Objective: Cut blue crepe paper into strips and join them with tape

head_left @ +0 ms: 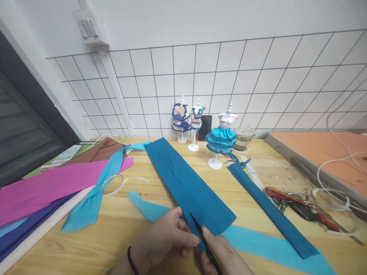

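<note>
Pinching teal paper [187, 179] over a light-blue strip [263, 244], left grip [169, 233] sits by right grip [223, 252] holding scissors [200, 230].

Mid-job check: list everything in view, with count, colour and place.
Sheet: 1, teal, centre
Folded strip: 1, teal, right
Streamer: 1, light blue, left
Underlying pieces: 2 visible parts, light blue, beside sheet
Layered stack: several, pink, brown, purple, white, blue, far left
Packet: 1, green-white, back left
Tape: 1, white, left
Dress forms: 3, white, teal and purple skirts, back
Phone: 1, dark, behind forms
Glass: 1, clear, back
Keys: 1 bunch, red-black, right
Board: 1, orange, far right
Grid: 1, dark, wall
Wall box: 1, white, upper left
Scissors: 1, black, right grip
Wristband: 1, black, left wrist
Hands: 2, left and right, front
</note>
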`<state>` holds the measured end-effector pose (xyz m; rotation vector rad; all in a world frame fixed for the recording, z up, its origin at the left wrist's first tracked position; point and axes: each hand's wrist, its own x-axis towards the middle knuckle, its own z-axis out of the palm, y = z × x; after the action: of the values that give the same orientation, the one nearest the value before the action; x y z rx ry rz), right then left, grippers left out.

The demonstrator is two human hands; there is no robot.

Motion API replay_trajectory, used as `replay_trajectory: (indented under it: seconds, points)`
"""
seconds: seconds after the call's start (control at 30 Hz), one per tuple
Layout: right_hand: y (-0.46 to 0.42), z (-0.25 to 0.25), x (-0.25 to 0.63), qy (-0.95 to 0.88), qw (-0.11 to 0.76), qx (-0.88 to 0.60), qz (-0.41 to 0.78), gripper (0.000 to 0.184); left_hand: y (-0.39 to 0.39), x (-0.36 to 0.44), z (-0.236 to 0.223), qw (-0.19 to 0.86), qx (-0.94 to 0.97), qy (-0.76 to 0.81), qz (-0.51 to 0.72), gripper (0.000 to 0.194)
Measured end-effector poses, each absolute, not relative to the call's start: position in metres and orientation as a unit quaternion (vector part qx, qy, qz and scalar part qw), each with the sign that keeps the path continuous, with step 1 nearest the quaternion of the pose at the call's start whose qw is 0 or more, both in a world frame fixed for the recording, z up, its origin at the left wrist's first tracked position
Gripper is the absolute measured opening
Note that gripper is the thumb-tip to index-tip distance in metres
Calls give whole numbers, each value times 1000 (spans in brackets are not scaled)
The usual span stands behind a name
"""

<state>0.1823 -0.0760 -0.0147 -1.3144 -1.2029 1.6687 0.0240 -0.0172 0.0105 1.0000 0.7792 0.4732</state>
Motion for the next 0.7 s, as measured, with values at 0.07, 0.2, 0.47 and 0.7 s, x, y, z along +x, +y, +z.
replay_trajectory:
  seconds: [0.07, 0.2, 0.47, 0.7]
  points:
    - [-76, -17, 182, -458, 355, -513, 634, 60, -16, 23, 12, 779, 465, 364, 212, 44]
    - [-75, -17, 180, -433, 358, -506, 655, 61, -12, 19, 15, 775, 471, 369, 204, 46]
    - [-71, -14, 180, -424, 330, -478, 695, 60, -4, 18, 13, 741, 451, 434, 242, 51]
    - [-71, -14, 176, -397, 339, -487, 701, 57, -3, 20, 18, 733, 453, 433, 265, 52]
